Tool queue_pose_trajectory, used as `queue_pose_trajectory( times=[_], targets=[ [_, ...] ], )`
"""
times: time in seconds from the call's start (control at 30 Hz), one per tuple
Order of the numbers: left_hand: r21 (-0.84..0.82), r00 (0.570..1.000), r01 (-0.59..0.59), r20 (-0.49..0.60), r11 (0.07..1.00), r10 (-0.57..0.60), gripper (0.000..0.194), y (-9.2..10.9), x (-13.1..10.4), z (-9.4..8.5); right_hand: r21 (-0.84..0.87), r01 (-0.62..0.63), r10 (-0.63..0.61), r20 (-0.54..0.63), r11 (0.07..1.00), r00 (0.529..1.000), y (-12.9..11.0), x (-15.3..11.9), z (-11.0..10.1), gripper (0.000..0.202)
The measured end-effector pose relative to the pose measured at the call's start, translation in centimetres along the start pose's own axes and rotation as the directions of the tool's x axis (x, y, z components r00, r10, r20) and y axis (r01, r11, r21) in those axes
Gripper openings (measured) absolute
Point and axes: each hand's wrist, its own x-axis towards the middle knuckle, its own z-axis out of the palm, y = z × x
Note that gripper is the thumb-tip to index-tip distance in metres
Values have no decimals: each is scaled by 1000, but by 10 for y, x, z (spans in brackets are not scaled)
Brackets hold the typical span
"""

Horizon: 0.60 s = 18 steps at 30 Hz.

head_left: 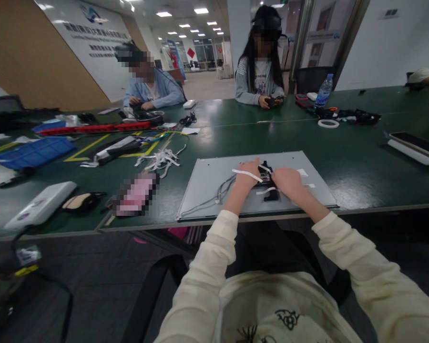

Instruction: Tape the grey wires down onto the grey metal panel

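Note:
A flat light-grey panel (207, 176) lies on the table before me, with a black bracket-like part (270, 194) at its middle. My left hand (248, 172) is at the black part's left side, fingers bent and closed; what they grip is hidden. One thin white strip (246, 175) crosses the back of that hand. On the other side, my right hand (287, 181) is closed, its fingertips pinching the end of a short white strip (265, 168) between the hands. Grey cables (219, 193) run from beneath my left hand across the panel. Another white strip lies below the hands.
Left of the panel lie a pink phone (136, 194), a heap of white strips (162, 160), a white box (41, 205) and a blue tray (35, 152). A bottle (323, 91), tape roll (328, 123) and dark-topped device (416, 146) are to the right. Two people sit opposite.

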Motion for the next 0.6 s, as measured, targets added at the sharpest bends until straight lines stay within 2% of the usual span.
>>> queue_pose_trajectory(
  times=[0.23, 0.3, 0.4, 0.5, 0.6],
  targets=[
    [-23, 1000, 10, 29, 1000, -9, 35, 0, 0, 1, -33, -33, 34, 41, 999, 999, 6, -4, -5, 46],
    [-21, 999, 10, 35, 1000, -9, 33, -1, 0, 0, -39, -41, 42, 20, 998, 999, 9, -8, -6, 44],
    [-17, 1000, -6, 22, 1000, 7, 33, -2, -1, -1, -23, -49, 48, -73, 999, 996, 12, -17, -7, 34],
    [-7, 1000, 4, 19, 1000, -4, 35, -2, -2, -1, 130, -39, 65, -203, 991, 977, 13, -28, -6, 26],
    [-7, 1000, 13, 9, 1000, -12, 40, -1, -2, 0, 398, 103, 30, -314, 912, 949, 8, -35, -1, 23]
  ],
)
